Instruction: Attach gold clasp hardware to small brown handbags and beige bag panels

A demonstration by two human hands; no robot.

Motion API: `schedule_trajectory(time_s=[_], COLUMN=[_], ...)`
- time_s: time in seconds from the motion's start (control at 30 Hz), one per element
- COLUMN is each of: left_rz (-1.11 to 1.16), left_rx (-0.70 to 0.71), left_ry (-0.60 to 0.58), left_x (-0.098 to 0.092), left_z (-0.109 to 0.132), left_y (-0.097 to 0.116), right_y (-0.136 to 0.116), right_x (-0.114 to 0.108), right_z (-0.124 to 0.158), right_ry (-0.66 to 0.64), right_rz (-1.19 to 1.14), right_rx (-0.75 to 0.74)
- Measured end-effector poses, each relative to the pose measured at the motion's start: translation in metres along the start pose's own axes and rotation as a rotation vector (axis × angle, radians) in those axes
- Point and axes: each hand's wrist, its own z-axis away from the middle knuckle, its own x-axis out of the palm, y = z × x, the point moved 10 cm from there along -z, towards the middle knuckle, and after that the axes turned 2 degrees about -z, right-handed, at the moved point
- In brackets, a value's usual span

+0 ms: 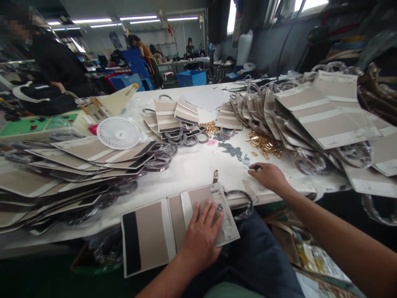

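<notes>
My left hand [201, 231] lies flat with fingers spread on a beige and white bag panel [155, 231] that hangs over the near edge of the white table [192, 165]. A clear wrapped ring handle [240, 203] lies at the panel's right end, and a small metal clasp [215, 175] sits just above it. My right hand [269, 176] rests on the table farther right, fingers pinched on a small dark part [257, 168] near a scatter of grey metal pieces [231, 150]. A heap of gold fittings [265, 142] lies just beyond.
Stacks of beige panels with ring handles fill the left [71, 169], the middle [173, 118] and the right [325, 116]. A small white fan [118, 132] lies on the left stack. A person in black [56, 62] works at far left; others stand farther back.
</notes>
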Motion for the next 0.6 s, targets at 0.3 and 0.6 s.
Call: schedule_trajectory(time_s=[0.3, 0.6], left_rz=[0.086, 0.080], left_rx=[0.001, 0.013], left_ry=[0.001, -0.007], left_x=[-0.003, -0.004], left_z=[0.001, 0.003], left_y=[0.001, 0.004], right_y=[-0.061, -0.093], right_x=[0.015, 0.056], right_z=[0.025, 0.091], right_ry=[-0.060, 0.045], right_rz=[-0.367, -1.604], right_rx=[-0.117, 0.021])
